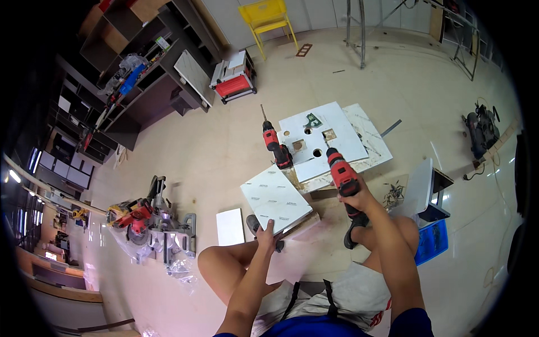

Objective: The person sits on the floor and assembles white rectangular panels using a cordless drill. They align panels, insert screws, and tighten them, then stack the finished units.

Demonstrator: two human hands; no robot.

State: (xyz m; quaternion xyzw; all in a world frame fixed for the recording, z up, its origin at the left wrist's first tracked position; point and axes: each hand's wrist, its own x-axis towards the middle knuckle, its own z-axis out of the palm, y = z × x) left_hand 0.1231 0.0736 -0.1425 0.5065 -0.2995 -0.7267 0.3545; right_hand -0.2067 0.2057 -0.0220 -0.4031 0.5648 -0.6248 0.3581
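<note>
My left hand (266,237) grips the near edge of a white marble-patterned board (275,197), thumb on top; the board is tilted above the floor by my foot. In my right hand (359,196) is a red and black cordless drill (341,171), its chuck pointing away from me over a white panel (337,121). That panel has round and square holes cut in it and lies on a larger marble-patterned board (370,132). A second red and black drill (273,143) with a long bit stands at the panel's left edge. A small green tool (312,120) rests on the panel.
On the left floor stands a red mitre saw (143,216). A white board (230,227) lies near my left knee. Right of me are scattered screws (394,194), a blue tray (432,242) and a white panel piece (418,188). Farther off are a yellow chair (266,19) and a compressor (481,132).
</note>
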